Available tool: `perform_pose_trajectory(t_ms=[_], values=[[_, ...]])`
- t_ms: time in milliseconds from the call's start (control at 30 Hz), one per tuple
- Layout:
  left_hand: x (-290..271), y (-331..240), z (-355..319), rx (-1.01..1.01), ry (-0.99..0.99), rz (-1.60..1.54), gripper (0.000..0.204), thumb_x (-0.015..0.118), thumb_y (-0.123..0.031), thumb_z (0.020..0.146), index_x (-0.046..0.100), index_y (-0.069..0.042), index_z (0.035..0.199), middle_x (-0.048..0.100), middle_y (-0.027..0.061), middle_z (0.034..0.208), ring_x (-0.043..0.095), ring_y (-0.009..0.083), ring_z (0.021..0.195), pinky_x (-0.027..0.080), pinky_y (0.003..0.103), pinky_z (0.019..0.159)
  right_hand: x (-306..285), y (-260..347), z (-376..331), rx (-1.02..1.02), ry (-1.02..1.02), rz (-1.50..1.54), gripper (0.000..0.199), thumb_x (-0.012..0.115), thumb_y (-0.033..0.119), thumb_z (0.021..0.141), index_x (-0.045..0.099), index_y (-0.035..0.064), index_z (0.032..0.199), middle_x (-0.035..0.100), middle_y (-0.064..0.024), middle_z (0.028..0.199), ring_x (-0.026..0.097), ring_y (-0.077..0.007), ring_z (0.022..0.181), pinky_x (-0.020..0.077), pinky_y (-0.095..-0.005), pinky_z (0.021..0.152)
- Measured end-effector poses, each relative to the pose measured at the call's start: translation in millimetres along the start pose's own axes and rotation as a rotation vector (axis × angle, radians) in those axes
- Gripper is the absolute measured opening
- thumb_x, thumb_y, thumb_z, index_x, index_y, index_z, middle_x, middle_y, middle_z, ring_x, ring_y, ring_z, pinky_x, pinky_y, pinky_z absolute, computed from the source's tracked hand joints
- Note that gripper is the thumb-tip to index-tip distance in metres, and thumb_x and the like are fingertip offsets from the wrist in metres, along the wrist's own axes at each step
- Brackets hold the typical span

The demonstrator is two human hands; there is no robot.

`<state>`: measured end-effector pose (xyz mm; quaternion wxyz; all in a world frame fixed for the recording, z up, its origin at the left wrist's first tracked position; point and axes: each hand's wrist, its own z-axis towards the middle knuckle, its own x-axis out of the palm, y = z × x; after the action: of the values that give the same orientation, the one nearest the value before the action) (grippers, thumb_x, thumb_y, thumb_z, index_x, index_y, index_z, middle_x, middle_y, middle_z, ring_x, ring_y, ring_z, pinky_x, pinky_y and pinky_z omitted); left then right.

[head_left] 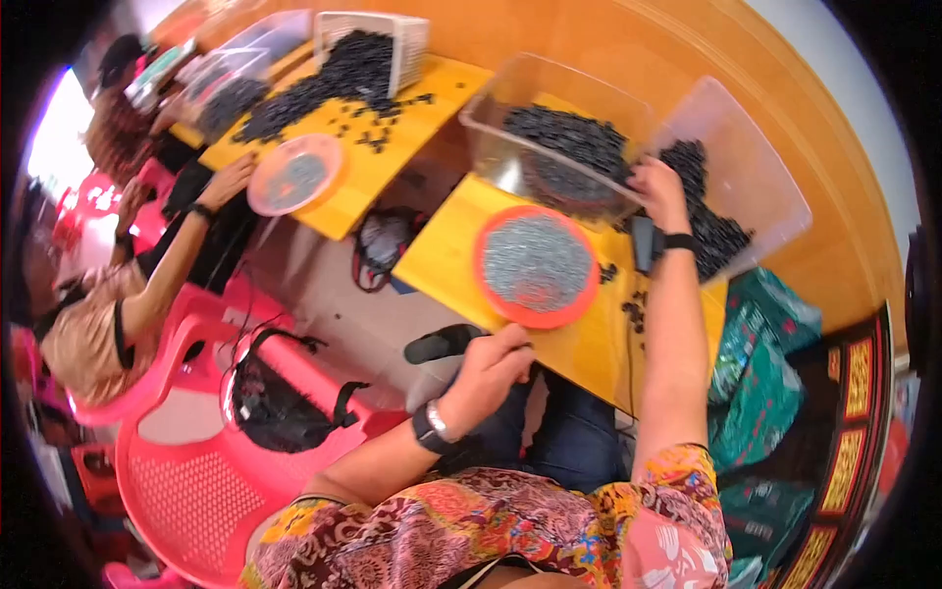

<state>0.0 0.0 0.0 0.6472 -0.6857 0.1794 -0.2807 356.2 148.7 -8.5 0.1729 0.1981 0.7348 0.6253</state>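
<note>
Fingers at the Rim, Black Pieces on Both Sides

At the right corner of a clear bin, the fingers of the right hand are curled; whether they are clamped on anything cannot be told. Loose black pieces lie just left of them inside the bin, and another heap lies just right, at a tipped-looking bin. Both bins' long axes slant down toward the right. The right hand is clearly nearer to either heap. The left hand is at the front edge of the yellow worktop, its fingers bunched close; whether they grip anything cannot be told. Just beyond them sits an orange-red bowl of silvery pieces, round, with no long axis; the left hand is nearer to it.

Count around this worktop: two bins, one bowl, one black device beside the right wrist, and pieces too many to number. Farther left, a co-worker's hand is at one pink bowl on a second yellow worktop, which carries one white basket and more black pieces.
</note>
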Motion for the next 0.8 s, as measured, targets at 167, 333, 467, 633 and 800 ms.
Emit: perform_pose_trajectory(t_ms=[167,333,467,633,800], values=[[32,10,26,0.004,-0.021,-0.023,0.014,0.049,-0.01,0.085,0.051,0.001,0.077,0.052,0.0051,0.058,0.052,0.0108,0.053,0.04,0.024,0.05,-34,43,-14,-0.084,-0.15,-0.079,0.054,0.049,0.001,0.075,0.043,-0.0005,0.129,0.051,-0.0114,0.123,0.056,-0.0199,0.089,0.0499,-0.0352,0.073],[31,11,27,-0.049,0.043,-0.025,0.016,0.047,-0.012,0.084,0.053,0.002,0.082,0.057,0.0061,0.064,0.052,0.0112,0.058,0.041,0.023,0.056,-34,41,-35,-0.2,-0.178,-0.079,0.054,0.047,-0.002,0.076,0.043,0.0001,0.13,0.048,-0.0119,0.128,0.057,-0.0175,0.095,0.0495,-0.0313,0.074],[33,7,28,-0.055,0.032,-0.045,0.015,0.047,-0.012,0.084,0.052,0.001,0.08,0.057,0.0059,0.064,0.051,0.011,0.059,0.04,0.023,0.057,-30,38,-36,-0.228,-0.212,-0.077,0.05,0.049,0.0,0.08,0.044,0.0012,0.129,0.049,-0.0112,0.127,0.056,-0.0149,0.095,0.0489,-0.0282,0.073],[34,9,31,-0.041,0.032,-0.035,0.014,0.047,-0.012,0.084,0.052,0.0,0.079,0.056,0.0056,0.063,0.05,0.0108,0.058,0.04,0.023,0.057,-32,41,-33,-0.225,-0.202,-0.064,0.05,0.049,0.0,0.079,0.046,0.0016,0.128,0.05,-0.0105,0.126,0.056,-0.0143,0.093,0.0488,-0.0274,0.073],[35,12,33,0.015,0.014,-0.051,0.015,0.049,-0.012,0.084,0.05,0.001,0.077,0.053,0.0036,0.058,0.05,0.0096,0.053,0.04,0.024,0.051,-31,44,-26,-0.246,-0.232,-0.002,0.04,0.05,-0.003,0.07,0.056,-0.0008,0.11,0.057,-0.0065,0.099,0.054,-0.0131,0.073,0.0458,-0.026,0.059]])
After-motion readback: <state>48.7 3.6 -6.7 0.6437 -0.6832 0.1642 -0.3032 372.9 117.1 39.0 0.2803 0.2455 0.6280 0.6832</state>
